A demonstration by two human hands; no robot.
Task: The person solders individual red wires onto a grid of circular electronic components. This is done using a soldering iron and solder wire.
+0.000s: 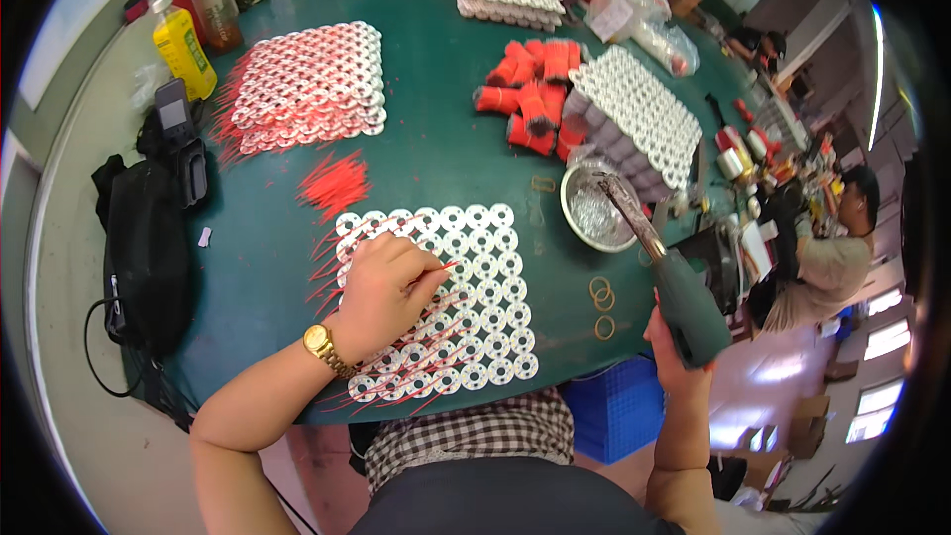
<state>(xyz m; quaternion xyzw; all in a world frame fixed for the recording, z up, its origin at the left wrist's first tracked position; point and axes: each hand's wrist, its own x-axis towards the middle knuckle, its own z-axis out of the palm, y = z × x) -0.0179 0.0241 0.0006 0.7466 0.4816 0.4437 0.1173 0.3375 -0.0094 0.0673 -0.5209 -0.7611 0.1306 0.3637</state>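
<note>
Though behind soldering iron [690, 307], bowl [568, 211] visible

Green tabletop [426, 159] open between red wire pile [337, 185] and red bundles [533, 104]; soldering iron [691, 305] slants across bowl's [568, 206] right side.

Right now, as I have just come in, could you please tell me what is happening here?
A person's left hand pinches a thin red wire above rows of white discs. The right hand grips a green-handled tool, its tip appearing over the metal bowl. More red wires lie across the discs' left side.
</note>
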